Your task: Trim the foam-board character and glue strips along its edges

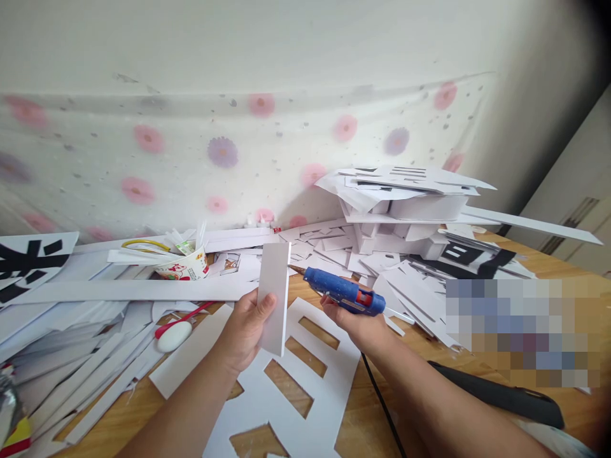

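My left hand (248,327) grips a narrow white foam board strip (273,292) upright, thumb on its face. In my right hand (353,318) is a blue glue gun (341,291), its nozzle pointing left at the strip's right edge; whether it touches cannot be told. Beneath both hands lies a white board with rectangular cutouts (329,375). A black cord (382,401) runs down from near the gun.
A paper cup (193,264) with white scraps stands at the back left, a white egg-shaped object (174,336) nearer. White strips (95,375) cover the left. A stacked white structure (405,207) stands back right; a black object (501,391) lies front right.
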A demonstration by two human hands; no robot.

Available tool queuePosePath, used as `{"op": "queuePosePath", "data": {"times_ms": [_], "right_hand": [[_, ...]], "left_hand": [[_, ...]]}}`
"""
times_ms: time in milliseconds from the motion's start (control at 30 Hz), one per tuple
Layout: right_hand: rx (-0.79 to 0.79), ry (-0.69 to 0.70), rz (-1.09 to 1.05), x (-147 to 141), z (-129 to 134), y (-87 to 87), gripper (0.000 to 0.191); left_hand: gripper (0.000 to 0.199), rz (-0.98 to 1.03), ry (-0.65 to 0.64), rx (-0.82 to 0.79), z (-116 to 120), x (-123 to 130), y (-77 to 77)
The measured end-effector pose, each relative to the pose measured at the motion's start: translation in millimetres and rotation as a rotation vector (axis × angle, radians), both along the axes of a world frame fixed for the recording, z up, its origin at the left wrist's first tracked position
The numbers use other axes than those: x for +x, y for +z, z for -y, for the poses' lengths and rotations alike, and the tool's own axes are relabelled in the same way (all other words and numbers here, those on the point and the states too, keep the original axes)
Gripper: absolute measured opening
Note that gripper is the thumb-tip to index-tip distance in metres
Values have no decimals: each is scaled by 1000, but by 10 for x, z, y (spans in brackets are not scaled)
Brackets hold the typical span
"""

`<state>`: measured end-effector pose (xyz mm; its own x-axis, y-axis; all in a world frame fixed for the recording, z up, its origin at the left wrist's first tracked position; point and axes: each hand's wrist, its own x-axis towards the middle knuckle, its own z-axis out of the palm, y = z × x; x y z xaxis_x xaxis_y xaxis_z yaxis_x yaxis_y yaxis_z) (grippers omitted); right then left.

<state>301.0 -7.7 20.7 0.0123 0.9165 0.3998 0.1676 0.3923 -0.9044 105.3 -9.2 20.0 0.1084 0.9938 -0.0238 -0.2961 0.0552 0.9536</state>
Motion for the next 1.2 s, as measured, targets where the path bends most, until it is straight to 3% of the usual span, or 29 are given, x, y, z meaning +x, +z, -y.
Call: {"op": "queuePosePath", "data": {"times_ms": [367,633,900,1100,1200], "right_hand": [[-45,-19,38,26,-8,-70,15],[-85,-7,34,36,8,-18,19],[-25,49,99,60,-11,1,26],[32,84,7,81,-25,-17,4],[69,147,-59,71,9,-1,6]], "left_hand": [[46,22,-52,27,8,13,52],[47,-4,-63,57,-3,8,39],[46,-19,-65,69,-26,-49,13],[50,18,-83,123,-43,-101,36],[49,17,-67,110,-37,-87,52]]}}
